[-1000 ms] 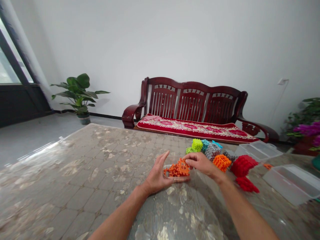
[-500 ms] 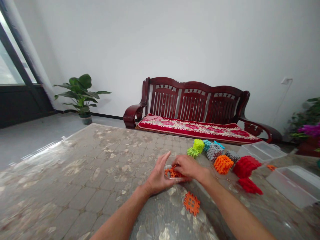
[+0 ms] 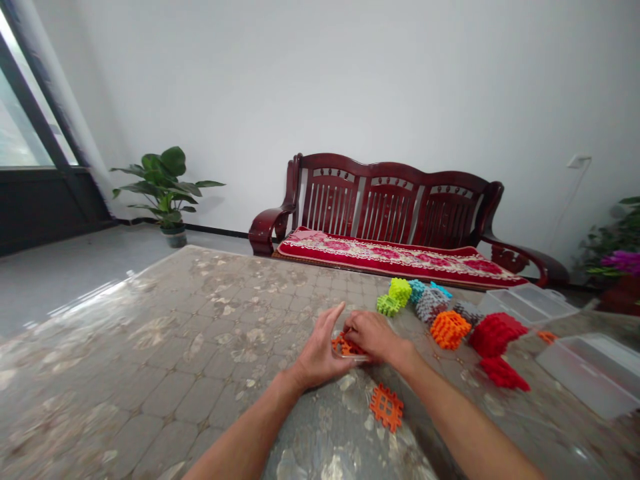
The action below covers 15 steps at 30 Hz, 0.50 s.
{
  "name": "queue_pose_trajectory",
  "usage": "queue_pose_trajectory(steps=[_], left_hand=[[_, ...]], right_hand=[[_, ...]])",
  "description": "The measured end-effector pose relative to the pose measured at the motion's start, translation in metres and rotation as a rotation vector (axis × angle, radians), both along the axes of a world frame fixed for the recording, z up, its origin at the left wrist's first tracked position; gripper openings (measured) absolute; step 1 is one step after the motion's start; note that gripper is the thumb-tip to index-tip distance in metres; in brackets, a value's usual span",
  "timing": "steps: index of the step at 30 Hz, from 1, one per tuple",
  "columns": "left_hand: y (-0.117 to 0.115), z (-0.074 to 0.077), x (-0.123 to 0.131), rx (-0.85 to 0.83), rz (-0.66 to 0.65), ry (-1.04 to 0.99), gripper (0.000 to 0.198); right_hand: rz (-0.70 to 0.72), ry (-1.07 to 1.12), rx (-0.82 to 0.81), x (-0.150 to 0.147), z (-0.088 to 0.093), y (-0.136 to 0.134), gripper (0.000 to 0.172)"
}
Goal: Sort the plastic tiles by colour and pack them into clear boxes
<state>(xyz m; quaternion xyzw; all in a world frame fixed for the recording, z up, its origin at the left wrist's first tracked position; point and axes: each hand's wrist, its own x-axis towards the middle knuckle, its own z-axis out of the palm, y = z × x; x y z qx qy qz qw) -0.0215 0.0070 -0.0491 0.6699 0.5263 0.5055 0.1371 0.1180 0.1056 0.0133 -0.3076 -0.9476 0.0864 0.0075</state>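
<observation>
My left hand [image 3: 323, 350] is curved round the left side of a small clear plastic container [image 3: 356, 358], its thumb along the near edge and its fingers upright at the far side. Inside lie orange notched building tiles [image 3: 342, 345]. From the right, my right hand [image 3: 373, 333] reaches in with curled fingers closed on an orange tile, which the hand mostly hides. A loose orange notched tile [image 3: 387, 407], square with a windowed middle, lies flat on the table just nearer to me, below the right wrist.
To the right stand blocks built of such tiles: lime green [image 3: 399, 291], grey [image 3: 431, 306], orange [image 3: 450, 329] and red [image 3: 497, 333]. Beyond them are a clear divided box [image 3: 530, 303] and a larger translucent box [image 3: 593, 373]. A wooden bench [image 3: 385, 200] stands behind the patterned table [image 3: 150, 373].
The right hand's fingers have shifted slightly within the container. The left hand keeps its place round it. The whole view has moved a little to the right.
</observation>
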Motion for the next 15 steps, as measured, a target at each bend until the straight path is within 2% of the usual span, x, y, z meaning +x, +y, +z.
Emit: queue_pose_trajectory(steps=[6, 10, 15], left_hand=[[-0.001, 0.003, 0.002, -0.018, -0.002, -0.025, 0.106], [-0.001, 0.002, 0.003, -0.018, 0.020, -0.030, 0.108], [-0.002, 0.003, 0.003, -0.029, 0.019, -0.031, 0.109]], right_hand=[[-0.011, 0.111, -0.006, 0.019, 0.000, 0.008, 0.025], [-0.035, 0.040, 0.035, 0.033, 0.003, 0.008, 0.027], [-0.049, -0.033, -0.003, 0.042, 0.014, 0.007, 0.028]])
